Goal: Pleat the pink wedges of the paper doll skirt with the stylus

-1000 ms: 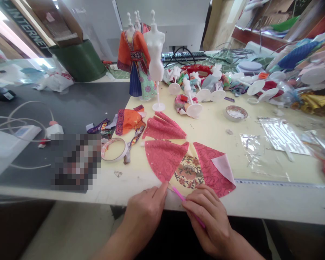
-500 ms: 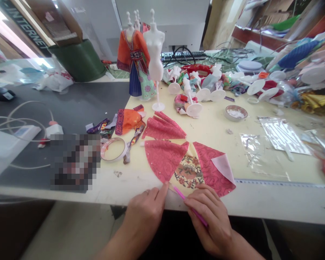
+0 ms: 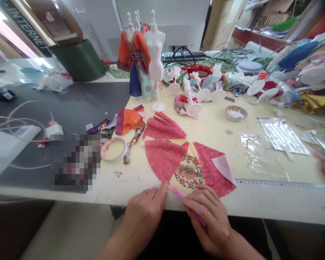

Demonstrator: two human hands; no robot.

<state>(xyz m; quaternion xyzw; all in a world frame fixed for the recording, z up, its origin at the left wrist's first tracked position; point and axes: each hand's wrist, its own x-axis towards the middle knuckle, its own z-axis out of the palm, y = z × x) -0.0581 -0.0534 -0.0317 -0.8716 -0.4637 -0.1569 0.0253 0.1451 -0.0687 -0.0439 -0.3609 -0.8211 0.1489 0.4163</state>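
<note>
Left hand (image 3: 148, 206), index at the lower edge of the floral cloth (image 3: 189, 171), any pinch indiscernible; right hand (image 3: 209, 213), pinching a pink stick (image 3: 179, 193), tip slightly nearer that index than half a second ago, suggesting short strokes; floral cloth flat between red panels (image 3: 165, 157), at table (image 3: 111, 193) front.

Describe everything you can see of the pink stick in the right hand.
The pink stick is slim, straight and bright pink, and looks like plastic. The right hand grips it, the fingers covering its middle, its near end showing below them. It slants, its far end pointing toward the left hand, near the lower edge of the cream floral panel; whether that end touches the fabric is unclear.
</note>
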